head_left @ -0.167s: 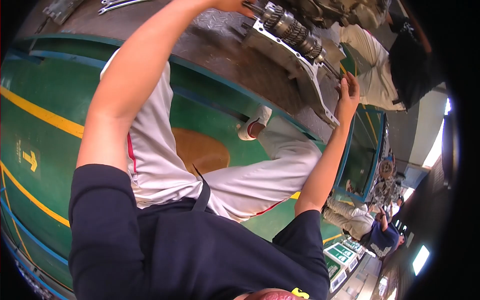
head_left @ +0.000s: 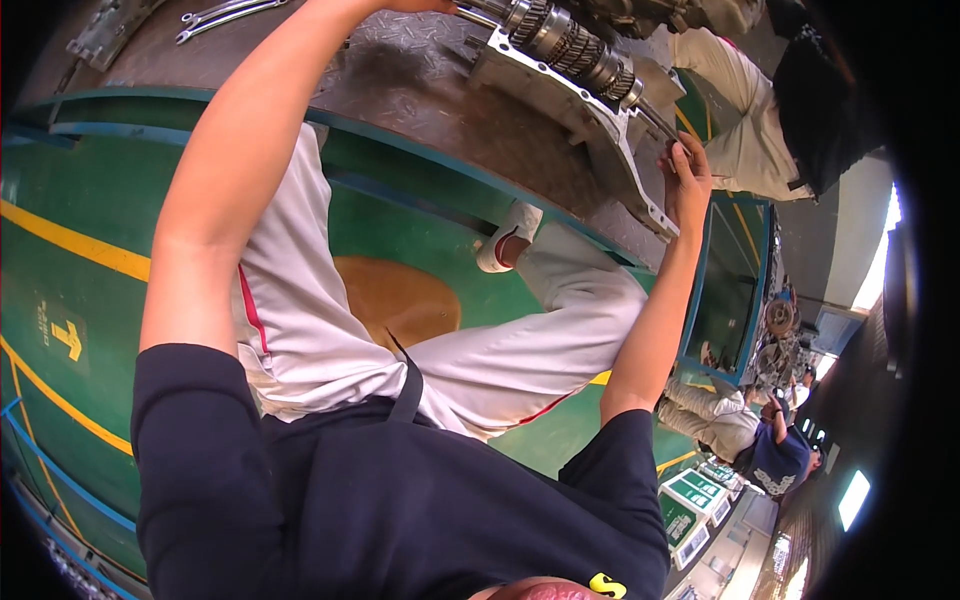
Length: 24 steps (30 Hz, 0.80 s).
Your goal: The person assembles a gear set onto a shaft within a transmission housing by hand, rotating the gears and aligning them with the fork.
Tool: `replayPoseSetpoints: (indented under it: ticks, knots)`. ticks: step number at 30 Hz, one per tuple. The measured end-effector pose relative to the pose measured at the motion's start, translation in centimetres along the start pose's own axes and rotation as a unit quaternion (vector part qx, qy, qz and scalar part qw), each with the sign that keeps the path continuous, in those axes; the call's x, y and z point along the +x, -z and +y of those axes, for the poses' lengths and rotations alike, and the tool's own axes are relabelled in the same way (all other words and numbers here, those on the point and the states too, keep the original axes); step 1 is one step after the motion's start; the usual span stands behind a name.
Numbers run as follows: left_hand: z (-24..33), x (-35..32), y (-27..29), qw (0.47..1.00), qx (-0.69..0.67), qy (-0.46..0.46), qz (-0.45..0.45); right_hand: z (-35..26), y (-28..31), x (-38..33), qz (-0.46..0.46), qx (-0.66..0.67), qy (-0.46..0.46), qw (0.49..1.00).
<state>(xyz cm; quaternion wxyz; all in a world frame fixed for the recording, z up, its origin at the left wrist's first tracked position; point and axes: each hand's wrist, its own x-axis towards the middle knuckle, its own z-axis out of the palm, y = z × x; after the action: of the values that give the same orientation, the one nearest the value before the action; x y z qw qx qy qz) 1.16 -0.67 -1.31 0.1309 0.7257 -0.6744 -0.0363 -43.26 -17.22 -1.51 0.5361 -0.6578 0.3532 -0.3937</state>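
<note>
A gear shaft (head_left: 575,50) with several toothed gears lies slantwise over an open grey metal housing (head_left: 545,85) on the bench. My left hand (head_left: 418,4), mostly cut off by the upper picture edge, is closed at the shaft's left end; its fingers show only in part. At the opposite end, my right hand (head_left: 688,180) has its thumb and fingers bent around the thin shaft tip, just beyond the housing's flange.
The workbench (head_left: 390,85) has a dark metal top and a blue frame. Wrenches (head_left: 225,18) lie at its far left. Another machine part (head_left: 690,12) stands behind the housing. A person in light trousers (head_left: 735,75) is close by on the right. A brown round stool seat (head_left: 400,300) is below me.
My right hand's fingers have curled in more around the shaft tip. The bench, housing and shaft sit slightly further up and left in the picture as the view shifts.
</note>
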Motion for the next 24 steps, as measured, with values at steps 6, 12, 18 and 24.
replayPoseSetpoints:
  ticks: [6, 12, 18, 24]
  knots:
    - [0.6, 0.6, -1.6, 0.995, 0.062, 0.015, 0.073, -0.5, -1.3, 0.7, 0.003, -0.022, 0.024, 0.999]
    - [0.8, 1.0, -1.3, 0.995, 0.064, 0.03, 0.068, -1.4, -2.6, 0.5, -0.002, -0.09, 0.031, 0.995]
    - [1.3, 1.3, -0.1, 0.997, 0.058, 0.052, 0.01, -1.7, -2.6, 0.7, 0.024, -0.152, 0.04, 0.987]
    - [1.2, 1.6, -0.3, 0.998, 0.058, 0.022, 0.028, -2.8, -3.9, 1.2, 0.088, -0.2, 0.003, 0.976]
